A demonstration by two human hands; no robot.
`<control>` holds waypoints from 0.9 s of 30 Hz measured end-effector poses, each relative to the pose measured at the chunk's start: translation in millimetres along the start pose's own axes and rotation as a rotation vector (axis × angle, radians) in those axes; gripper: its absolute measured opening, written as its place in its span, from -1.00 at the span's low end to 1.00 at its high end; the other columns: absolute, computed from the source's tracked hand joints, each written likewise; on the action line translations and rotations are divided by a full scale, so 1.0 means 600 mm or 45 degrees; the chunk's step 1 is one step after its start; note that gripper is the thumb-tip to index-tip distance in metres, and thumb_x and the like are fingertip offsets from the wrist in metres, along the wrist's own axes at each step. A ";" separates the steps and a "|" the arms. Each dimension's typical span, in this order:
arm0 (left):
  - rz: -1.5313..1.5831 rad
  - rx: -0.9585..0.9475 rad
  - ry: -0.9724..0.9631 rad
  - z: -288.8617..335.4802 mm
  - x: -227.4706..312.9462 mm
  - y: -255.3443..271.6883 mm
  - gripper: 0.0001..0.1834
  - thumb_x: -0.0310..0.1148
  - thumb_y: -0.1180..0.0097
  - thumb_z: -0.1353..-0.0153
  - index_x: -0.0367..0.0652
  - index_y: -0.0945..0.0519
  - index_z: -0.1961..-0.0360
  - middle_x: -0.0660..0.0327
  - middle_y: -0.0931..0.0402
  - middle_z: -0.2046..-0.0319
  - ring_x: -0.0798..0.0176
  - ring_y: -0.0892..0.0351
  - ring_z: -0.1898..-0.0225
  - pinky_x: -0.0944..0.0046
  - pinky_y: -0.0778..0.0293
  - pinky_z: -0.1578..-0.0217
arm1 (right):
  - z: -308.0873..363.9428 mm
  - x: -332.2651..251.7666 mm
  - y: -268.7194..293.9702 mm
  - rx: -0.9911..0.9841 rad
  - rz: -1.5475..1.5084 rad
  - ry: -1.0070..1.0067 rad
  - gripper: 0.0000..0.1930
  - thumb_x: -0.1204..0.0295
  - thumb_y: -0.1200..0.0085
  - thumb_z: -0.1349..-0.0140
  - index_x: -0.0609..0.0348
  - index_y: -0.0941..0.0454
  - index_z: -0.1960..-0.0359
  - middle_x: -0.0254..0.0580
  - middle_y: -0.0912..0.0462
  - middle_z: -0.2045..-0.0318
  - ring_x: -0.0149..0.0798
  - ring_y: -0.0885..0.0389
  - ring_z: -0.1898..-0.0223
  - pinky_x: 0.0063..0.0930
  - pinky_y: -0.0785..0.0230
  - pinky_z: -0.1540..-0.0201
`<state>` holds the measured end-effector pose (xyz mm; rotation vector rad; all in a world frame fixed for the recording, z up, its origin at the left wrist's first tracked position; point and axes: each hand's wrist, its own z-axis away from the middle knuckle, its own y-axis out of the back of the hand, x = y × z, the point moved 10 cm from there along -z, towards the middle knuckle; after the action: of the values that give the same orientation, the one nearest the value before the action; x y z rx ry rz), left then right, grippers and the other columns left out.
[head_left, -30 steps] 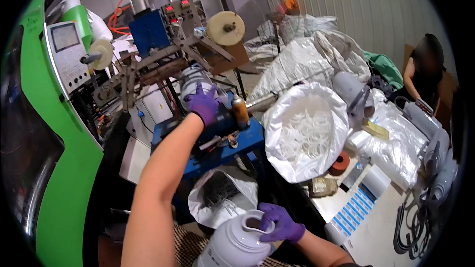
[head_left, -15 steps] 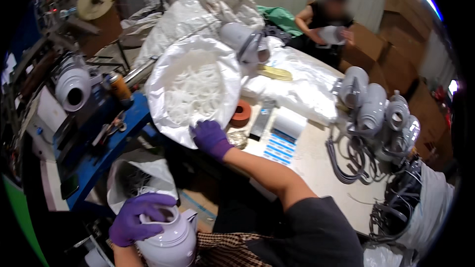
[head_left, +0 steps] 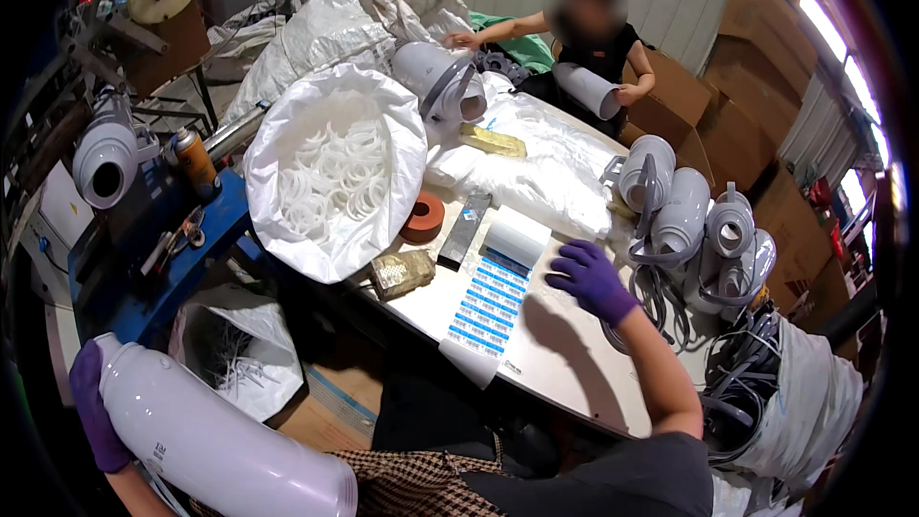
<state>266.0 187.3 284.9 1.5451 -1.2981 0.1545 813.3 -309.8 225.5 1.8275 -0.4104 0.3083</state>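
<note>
At the lower left, my left hand (head_left: 91, 407) in a purple glove is wrapped round the neck end of a glossy pale grey thermos flask shell (head_left: 225, 436). The shell lies slanted across my lap, its threaded end toward the right. My right hand (head_left: 593, 280), also gloved in purple, hovers over the white table with its fingers apart and nothing visible in them. Beside it are loose grey plastic handles (head_left: 661, 302). A sheet of blue-and-white labels (head_left: 486, 302) hangs over the table's front edge, left of that hand.
A white sack (head_left: 263, 220) of translucent rings stands left of the table, near a tape roll (head_left: 423, 217). Several grey flask shells (head_left: 682, 215) sit at the right. A blue bench (head_left: 215, 220) holds a spray can (head_left: 196, 165). Opposite, a co-worker (head_left: 598, 48) holds another shell.
My right hand has moved from the ring sack to the right, over the table. The flask shell has swung from upright to lying slanted. The co-worker has stretched out one arm.
</note>
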 end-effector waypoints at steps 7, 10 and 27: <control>1.151 -0.197 0.463 0.041 -0.051 -0.280 -0.59 -0.22 0.12 -0.56 -0.22 -0.51 -0.25 0.12 -0.59 -0.11 0.19 -0.59 -0.14 0.18 -0.48 -0.23 | 0.247 0.052 -0.052 -0.299 -0.069 -0.113 -0.82 0.35 -0.17 -0.12 -0.24 -0.73 0.24 -0.44 -0.68 -0.03 -0.16 -0.50 -0.29 -0.04 -0.24 -0.44; 1.568 -0.349 0.617 0.031 -0.027 -0.311 -0.54 -0.07 0.04 -0.52 -0.20 -0.54 -0.20 0.13 -0.64 -0.04 0.25 -0.65 -0.03 0.19 -0.58 -0.12 | 0.234 0.080 -0.044 -0.302 0.176 -0.053 -0.86 0.34 -0.18 -0.08 -0.20 -0.71 0.31 -0.43 -0.68 0.11 -0.16 -0.54 -0.25 -0.01 -0.25 -0.43; 0.624 -0.139 0.184 -0.009 -0.015 -0.333 -0.61 -0.19 -0.03 -0.52 -0.31 -0.67 -0.08 0.21 -0.68 0.03 0.25 -0.61 -0.01 0.22 -0.45 -0.18 | -0.151 0.073 0.074 0.988 -0.736 -0.578 -0.54 0.36 0.01 -0.53 0.22 -0.38 -0.40 -0.46 -0.39 0.59 -0.55 -0.30 0.61 -0.69 -0.20 0.51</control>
<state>419.6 166.2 158.1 1.0806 -1.5202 0.4881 833.7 -240.0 308.0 2.6849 -0.0356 -0.4205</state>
